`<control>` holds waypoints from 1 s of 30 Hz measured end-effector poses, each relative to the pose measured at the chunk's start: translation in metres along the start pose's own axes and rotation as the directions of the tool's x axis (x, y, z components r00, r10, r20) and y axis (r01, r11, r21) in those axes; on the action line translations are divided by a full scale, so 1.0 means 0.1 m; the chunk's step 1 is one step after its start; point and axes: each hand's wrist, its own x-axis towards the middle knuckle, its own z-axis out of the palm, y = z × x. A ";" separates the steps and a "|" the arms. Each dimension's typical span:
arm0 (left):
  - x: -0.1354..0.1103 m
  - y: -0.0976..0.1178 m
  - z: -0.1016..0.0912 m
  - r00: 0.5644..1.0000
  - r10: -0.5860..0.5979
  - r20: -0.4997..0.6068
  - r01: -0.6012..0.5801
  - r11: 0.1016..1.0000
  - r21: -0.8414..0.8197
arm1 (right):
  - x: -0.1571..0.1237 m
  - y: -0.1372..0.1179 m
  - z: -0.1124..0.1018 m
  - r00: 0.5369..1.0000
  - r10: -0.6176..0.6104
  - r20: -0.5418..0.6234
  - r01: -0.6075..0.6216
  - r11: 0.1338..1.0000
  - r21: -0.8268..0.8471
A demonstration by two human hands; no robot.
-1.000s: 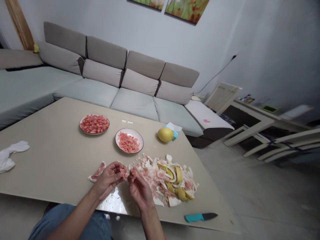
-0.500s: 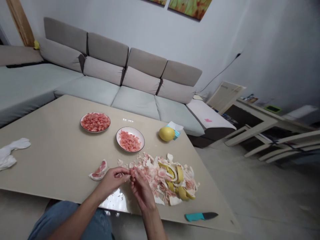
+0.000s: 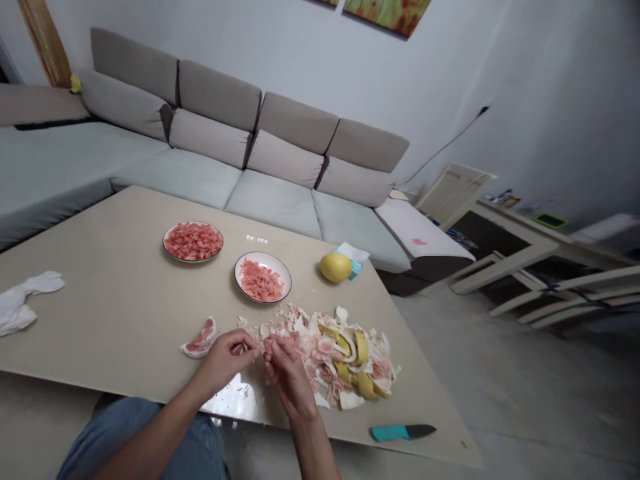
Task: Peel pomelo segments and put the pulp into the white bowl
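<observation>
Over the near part of the table, my left hand [image 3: 226, 359] pinches thumb and forefinger together; anything between them is too small to make out. Close beside it, my right hand [image 3: 290, 377] has its fingers closed around a small pink pomelo piece [image 3: 269, 346], mostly hidden by the fingers. A pomelo segment [image 3: 201, 340] with pale membrane lies left of my left hand. To the right of my right hand spreads a heap of pomelo peel [image 3: 345, 353], white pith and membrane. Beyond my hands, a white dish [image 3: 283, 268] holds loose pink pomelo flesh.
Farther left, another plate [image 3: 165, 249] is piled with pomelo flesh. A whole yellow pomelo [image 3: 335, 267] sits by a tissue pack [image 3: 356, 267]. A turquoise-handled knife [image 3: 403, 433] lies near the table's front edge. White crumpled gloves or cloth [image 3: 25, 303] rest at left, and a sofa [image 3: 277, 197] stands behind.
My hands have drawn slightly apart at the fingertips, with the right hand shifted a little to the right. The view has moved slightly; the dishes and peel heap stay in place.
</observation>
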 end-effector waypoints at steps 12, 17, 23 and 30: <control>-0.01 0.02 0.01 0.999 0.012 -0.053 -0.011 1.000 0.014 | 0.03 0.05 -0.11 0.985 0.173 0.010 -0.172 0.968 0.182; -0.04 0.09 0.02 0.992 0.092 -0.090 -0.087 0.994 0.061 | 0.04 0.13 -0.10 0.984 0.180 -0.007 -0.177 0.972 0.155; -0.06 0.08 0.04 0.993 0.113 -0.041 -0.107 0.986 0.124 | -0.04 0.14 0.00 1.000 0.001 -0.016 -0.005 0.981 -0.196; -0.01 0.04 0.01 0.996 -0.059 -0.066 0.060 0.998 0.014 | -0.11 0.07 0.06 0.982 -0.184 0.046 0.184 0.864 -0.469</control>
